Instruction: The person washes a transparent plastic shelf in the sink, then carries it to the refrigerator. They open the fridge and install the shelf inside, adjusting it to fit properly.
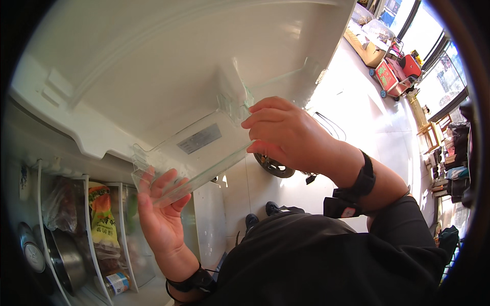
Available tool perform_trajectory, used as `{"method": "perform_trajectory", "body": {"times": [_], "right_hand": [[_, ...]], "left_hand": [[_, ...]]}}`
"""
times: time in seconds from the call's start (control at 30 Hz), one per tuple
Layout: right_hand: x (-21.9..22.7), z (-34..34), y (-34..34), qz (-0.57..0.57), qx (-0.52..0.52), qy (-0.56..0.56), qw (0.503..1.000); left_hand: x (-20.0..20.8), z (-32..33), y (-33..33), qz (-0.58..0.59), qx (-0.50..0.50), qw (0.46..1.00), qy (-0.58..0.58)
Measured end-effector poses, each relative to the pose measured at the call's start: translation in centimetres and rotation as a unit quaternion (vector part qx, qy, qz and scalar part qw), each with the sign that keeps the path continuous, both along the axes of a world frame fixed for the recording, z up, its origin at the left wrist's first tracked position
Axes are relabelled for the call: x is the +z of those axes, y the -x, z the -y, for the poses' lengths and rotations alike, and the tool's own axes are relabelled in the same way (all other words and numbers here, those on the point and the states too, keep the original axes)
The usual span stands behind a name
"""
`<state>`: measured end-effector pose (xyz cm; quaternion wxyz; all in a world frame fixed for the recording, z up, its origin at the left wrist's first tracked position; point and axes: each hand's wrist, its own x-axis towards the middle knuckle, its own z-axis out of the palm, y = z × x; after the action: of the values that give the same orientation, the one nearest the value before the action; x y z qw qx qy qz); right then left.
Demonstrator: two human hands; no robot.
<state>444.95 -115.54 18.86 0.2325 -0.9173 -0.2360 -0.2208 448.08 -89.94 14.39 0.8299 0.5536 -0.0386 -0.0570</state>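
Observation:
A clear plastic fridge door bin (208, 162) hangs between my two hands, in front of the white inner face of the open fridge door (148, 66). It is tilted, with its left end lower, and a grey label is stuck to it. My left hand (164, 219) grips the lower left end, fingers behind and under the clear wall. My right hand (286, 130) is closed on the upper right end, fingers curled over its edge. Whether the bin touches the door is hard to tell.
The fridge compartment at lower left has white-edged shelves (88, 224) with a metal pot (67, 257), a yellow-green bag (103, 217) and a jar (117, 282). A dark round object (275, 166) with cables sits on the tiled floor behind my right hand. A red cart (395, 76) stands at far right.

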Motion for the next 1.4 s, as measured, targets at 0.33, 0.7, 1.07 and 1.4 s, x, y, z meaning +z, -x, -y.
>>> {"method": "perform_trajectory", "body": {"times": [0.33,0.7,1.07,1.4], "right_hand": [[-0.2,0.2,-1.0,0.012,0.012,0.002,1.0],[-1.2,-0.3,-0.8,0.04,-0.02,-0.043,0.998],[-1.4,-0.4,-1.1,0.038,-0.025,-0.109,0.993],[-1.4,0.2,-1.4,0.025,-0.002,-0.068,0.997]], "left_hand": [[-0.9,1.0,-1.5,-0.037,0.013,0.999,0.021],[-0.3,0.6,-1.5,-0.036,0.009,0.999,0.004],[0.8,0.3,-1.4,-0.066,0.001,0.997,0.031],[0.1,0.3,-1.6,-0.063,0.025,0.998,-0.004]]}}
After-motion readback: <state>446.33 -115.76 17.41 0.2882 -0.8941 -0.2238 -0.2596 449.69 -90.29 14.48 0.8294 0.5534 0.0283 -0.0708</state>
